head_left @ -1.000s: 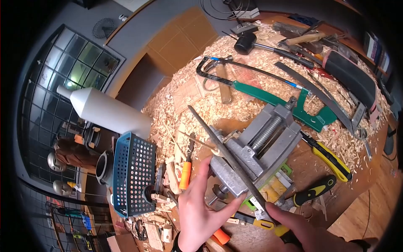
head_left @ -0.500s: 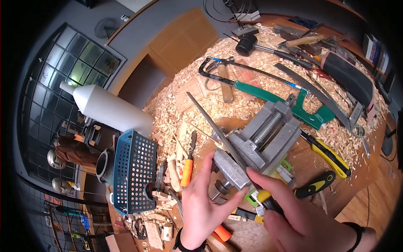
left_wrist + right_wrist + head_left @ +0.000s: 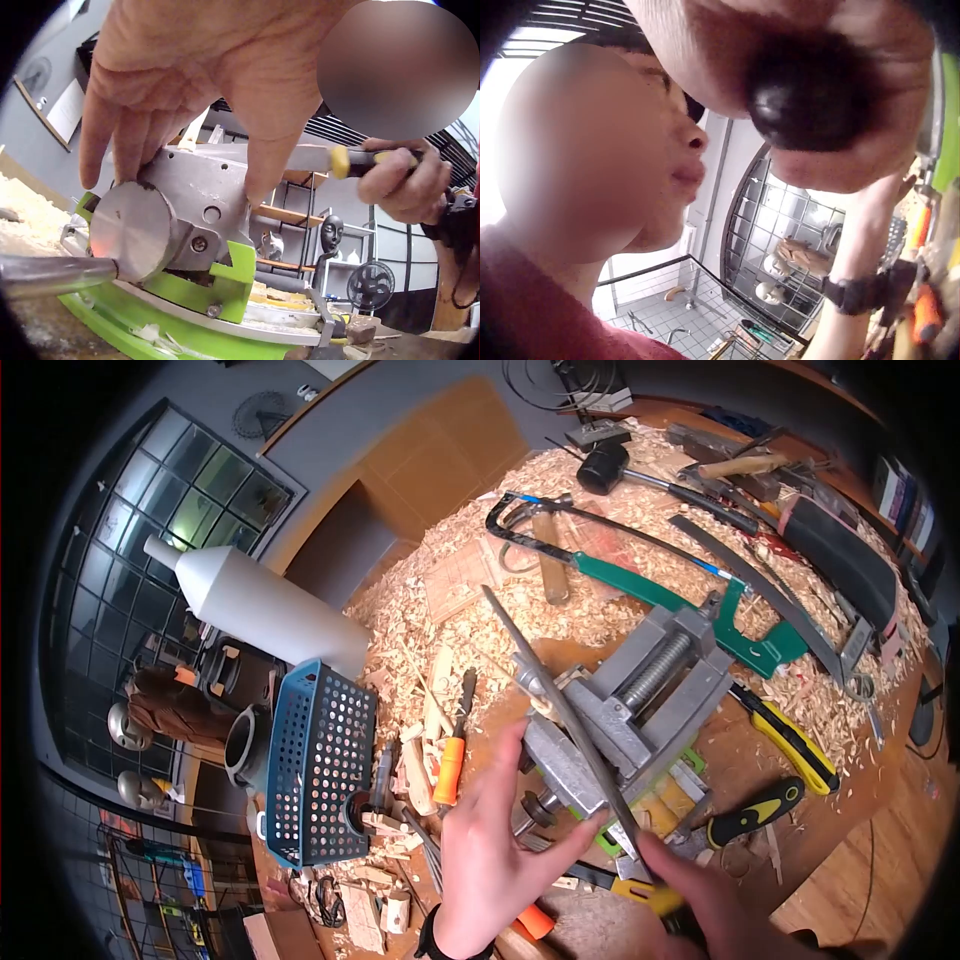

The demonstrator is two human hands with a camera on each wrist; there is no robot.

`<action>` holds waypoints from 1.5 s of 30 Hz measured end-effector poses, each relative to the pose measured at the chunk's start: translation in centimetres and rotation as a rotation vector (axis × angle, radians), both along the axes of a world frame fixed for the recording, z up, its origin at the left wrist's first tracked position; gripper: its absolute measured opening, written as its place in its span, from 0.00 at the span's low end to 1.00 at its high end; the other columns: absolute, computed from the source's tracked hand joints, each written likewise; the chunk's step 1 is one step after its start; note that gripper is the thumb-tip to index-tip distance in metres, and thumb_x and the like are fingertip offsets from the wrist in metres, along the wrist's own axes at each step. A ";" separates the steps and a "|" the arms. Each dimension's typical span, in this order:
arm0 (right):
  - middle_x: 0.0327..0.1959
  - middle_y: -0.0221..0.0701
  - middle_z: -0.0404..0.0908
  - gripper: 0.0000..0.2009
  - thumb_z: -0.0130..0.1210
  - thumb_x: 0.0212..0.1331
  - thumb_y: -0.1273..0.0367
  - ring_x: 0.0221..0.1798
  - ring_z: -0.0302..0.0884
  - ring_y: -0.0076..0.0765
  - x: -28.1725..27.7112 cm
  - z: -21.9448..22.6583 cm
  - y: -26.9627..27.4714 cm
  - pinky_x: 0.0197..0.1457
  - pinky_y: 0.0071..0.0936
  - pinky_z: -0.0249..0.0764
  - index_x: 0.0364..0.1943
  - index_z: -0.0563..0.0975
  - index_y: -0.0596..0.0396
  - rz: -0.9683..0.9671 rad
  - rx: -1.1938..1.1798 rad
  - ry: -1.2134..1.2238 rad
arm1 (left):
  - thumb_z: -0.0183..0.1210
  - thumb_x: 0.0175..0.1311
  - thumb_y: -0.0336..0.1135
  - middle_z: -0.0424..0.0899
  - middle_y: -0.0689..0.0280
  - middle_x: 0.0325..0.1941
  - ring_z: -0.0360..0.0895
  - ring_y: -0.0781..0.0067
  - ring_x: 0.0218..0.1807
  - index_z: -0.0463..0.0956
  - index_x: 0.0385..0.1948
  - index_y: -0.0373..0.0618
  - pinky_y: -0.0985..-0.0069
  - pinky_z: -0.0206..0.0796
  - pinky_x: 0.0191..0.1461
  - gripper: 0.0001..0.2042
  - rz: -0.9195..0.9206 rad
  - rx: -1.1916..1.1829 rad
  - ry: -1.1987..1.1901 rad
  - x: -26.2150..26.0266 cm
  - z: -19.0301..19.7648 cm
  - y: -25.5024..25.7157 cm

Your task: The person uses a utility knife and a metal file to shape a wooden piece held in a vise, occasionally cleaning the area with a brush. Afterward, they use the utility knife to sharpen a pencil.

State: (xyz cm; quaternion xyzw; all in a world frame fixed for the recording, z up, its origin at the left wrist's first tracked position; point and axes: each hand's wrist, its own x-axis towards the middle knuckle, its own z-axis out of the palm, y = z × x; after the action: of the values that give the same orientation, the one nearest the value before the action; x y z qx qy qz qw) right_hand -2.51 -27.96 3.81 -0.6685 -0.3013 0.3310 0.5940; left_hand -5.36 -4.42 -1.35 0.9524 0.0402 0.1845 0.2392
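My left hand [image 3: 490,870] grips the front jaw of a grey metal vise [image 3: 645,705], the fingers on one side and the thumb on the other. In the left wrist view, the hand [image 3: 202,67] spans the top of the vise above its round end. A pale wooden piece [image 3: 193,131] sticks up from the jaws. My right hand [image 3: 715,905] holds a file [image 3: 568,710] by its yellow and black handle [image 3: 371,160]. The long dark blade lies slantwise across the vise top, over the wood. In the right wrist view, the handle's black butt [image 3: 802,97] shows inside the curled fingers.
Wood shavings [image 3: 450,585] cover the bench behind the vise. A green hacksaw [image 3: 640,585] and a black mallet [image 3: 603,468] lie there. At left stand a blue basket [image 3: 325,760] and an orange-handled chisel [image 3: 450,770]. A yellow utility knife [image 3: 790,745] lies at right.
My right hand pushed the file forward over the vise, then drew it back towards me. My left hand keeps its hold on the vise. The head view has shifted slightly.
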 end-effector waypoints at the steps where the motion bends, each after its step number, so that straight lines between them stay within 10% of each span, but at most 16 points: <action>1: 0.75 0.56 0.59 0.29 0.39 0.73 0.76 0.78 0.58 0.58 -0.5 0.4 -0.1 0.78 0.40 0.55 0.76 0.51 0.68 0.000 -0.039 0.019 | 0.78 0.48 0.38 0.86 0.49 0.46 0.88 0.54 0.48 0.65 0.69 0.32 0.65 0.80 0.51 0.44 -0.009 0.001 -0.009 0.0 -0.1 0.0; 5: 0.76 0.56 0.58 0.29 0.39 0.73 0.76 0.78 0.57 0.59 0.0 0.4 1.1 0.79 0.40 0.54 0.77 0.51 0.68 -0.043 0.052 0.010 | 0.78 0.48 0.38 0.86 0.48 0.46 0.88 0.53 0.48 0.64 0.69 0.33 0.65 0.80 0.51 0.45 -0.011 0.001 0.005 0.0 0.0 -0.2; 7: 0.76 0.56 0.57 0.29 0.39 0.73 0.76 0.80 0.54 0.59 2.4 2.0 2.3 0.80 0.41 0.52 0.77 0.51 0.68 0.070 -0.026 0.500 | 0.78 0.48 0.38 0.86 0.48 0.46 0.88 0.52 0.48 0.64 0.69 0.33 0.65 0.80 0.51 0.45 -0.005 -0.006 0.001 0.0 0.0 -0.3; 10: 0.74 0.54 0.62 0.28 0.39 0.74 0.76 0.71 0.68 0.56 -1.2 -1.1 2.2 0.73 0.39 0.62 0.76 0.51 0.68 -0.147 0.105 -0.148 | 0.78 0.48 0.38 0.86 0.48 0.46 0.88 0.52 0.48 0.65 0.69 0.33 0.65 0.80 0.51 0.45 -0.010 -0.012 -0.012 0.0 0.0 0.0; 16: 0.72 0.56 0.65 0.28 0.39 0.74 0.75 0.62 0.75 0.57 -1.3 -0.7 3.4 0.66 0.42 0.68 0.76 0.51 0.68 -0.160 0.112 -0.029 | 0.78 0.48 0.37 0.86 0.46 0.48 0.87 0.50 0.49 0.65 0.68 0.31 0.63 0.79 0.52 0.44 -0.009 -0.013 0.002 -0.1 0.1 -0.3; 24: 0.78 0.57 0.50 0.29 0.38 0.74 0.75 0.81 0.47 0.59 -3.3 -0.5 2.6 0.81 0.42 0.46 0.76 0.48 0.72 -0.103 0.023 -0.121 | 0.77 0.48 0.39 0.84 0.49 0.37 0.86 0.51 0.36 0.64 0.69 0.29 0.64 0.78 0.40 0.45 -0.012 -0.019 -0.006 0.0 -0.1 -0.2; 25: 0.72 0.56 0.61 0.29 0.39 0.75 0.74 0.67 0.71 0.55 -3.1 -1.0 3.0 0.70 0.39 0.66 0.77 0.48 0.67 -0.163 -0.016 -0.280 | 0.78 0.48 0.39 0.83 0.50 0.36 0.85 0.52 0.35 0.64 0.68 0.28 0.64 0.78 0.39 0.45 -0.012 -0.018 0.009 0.0 0.1 -0.2; 28: 0.63 0.49 0.72 0.30 0.39 0.75 0.74 0.36 0.81 0.43 0.3 1.1 3.5 0.46 0.31 0.76 0.79 0.48 0.62 -0.009 -0.113 0.146 | 0.78 0.48 0.40 0.84 0.50 0.36 0.86 0.52 0.35 0.64 0.68 0.28 0.64 0.78 0.39 0.45 -0.007 -0.027 0.026 0.0 0.1 -0.1; 29: 0.49 0.40 0.80 0.30 0.40 0.76 0.73 0.18 0.67 0.29 -0.8 -0.7 3.4 0.29 0.25 0.69 0.79 0.49 0.56 -0.109 0.003 -0.099 | 0.78 0.48 0.40 0.84 0.50 0.36 0.86 0.52 0.35 0.64 0.68 0.28 0.64 0.78 0.39 0.45 -0.007 -0.029 0.021 0.1 0.1 -0.1; 36: 0.62 0.39 0.74 0.28 0.38 0.75 0.76 0.19 0.65 0.18 2.8 1.1 0.8 0.31 0.22 0.70 0.78 0.51 0.60 0.083 -0.091 0.322 | 0.77 0.44 0.32 0.84 0.45 0.57 0.82 0.53 0.62 0.66 0.68 0.32 0.64 0.73 0.65 0.44 0.048 -0.153 0.099 0.1 0.9 -0.8; 37: 0.32 0.43 0.80 0.33 0.44 0.74 0.72 0.29 0.82 0.37 4.4 -0.8 1.5 0.34 0.36 0.74 0.79 0.45 0.59 0.138 -0.033 0.200 | 0.77 0.44 0.33 0.84 0.45 0.57 0.82 0.53 0.62 0.66 0.68 0.31 0.65 0.73 0.65 0.44 0.056 -0.174 0.100 0.0 0.9 -0.8; 38: 0.32 0.43 0.80 0.33 0.44 0.74 0.72 0.29 0.82 0.37 4.7 -1.6 1.7 0.34 0.36 0.74 0.79 0.45 0.59 0.134 -0.030 0.194 | 0.78 0.45 0.33 0.84 0.45 0.57 0.83 0.54 0.62 0.66 0.68 0.31 0.65 0.73 0.64 0.44 0.066 -0.194 0.101 0.0 0.9 -0.8; 40: 0.37 0.41 0.79 0.35 0.45 0.74 0.71 0.33 0.82 0.31 4.5 -2.8 1.7 0.37 0.32 0.74 0.80 0.43 0.56 0.124 0.059 0.039 | 0.78 0.45 0.33 0.84 0.44 0.57 0.83 0.55 0.61 0.66 0.67 0.30 0.67 0.73 0.64 0.44 0.078 -0.162 0.104 -0.1 1.1 -1.0; 41: 0.69 0.45 0.68 0.28 0.39 0.74 0.76 0.34 0.79 0.27 3.7 -0.3 1.4 0.46 0.26 0.76 0.78 0.53 0.60 0.075 0.006 -0.044 | 0.78 0.44 0.33 0.84 0.44 0.56 0.83 0.55 0.61 0.66 0.67 0.30 0.67 0.73 0.64 0.44 0.074 -0.142 0.108 -0.1 1.1 -1.0; 42: 0.76 0.50 0.60 0.29 0.40 0.73 0.78 0.67 0.74 0.42 4.3 2.4 0.1 0.71 0.33 0.66 0.77 0.54 0.61 0.204 -0.254 0.428 | 0.78 0.44 0.33 0.84 0.44 0.56 0.83 0.55 0.61 0.66 0.68 0.30 0.67 0.73 0.64 0.44 0.068 -0.120 0.112 -0.1 1.1 -0.8; 45: 0.71 0.50 0.66 0.29 0.40 0.72 0.79 0.68 0.73 0.46 2.7 -1.0 -0.9 0.71 0.34 0.64 0.77 0.54 0.60 0.065 0.017 -0.120 | 0.78 0.43 0.32 0.84 0.43 0.56 0.83 0.52 0.61 0.65 0.68 0.29 0.65 0.73 0.65 0.46 0.053 -0.103 0.105 -0.1 0.9 -0.7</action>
State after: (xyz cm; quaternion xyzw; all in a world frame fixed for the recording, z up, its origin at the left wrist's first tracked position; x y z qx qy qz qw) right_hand 0.19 -28.86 2.78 -0.6718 -0.3607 0.3070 0.5695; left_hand -5.50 -5.14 -0.41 0.9458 0.0872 0.1385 0.2804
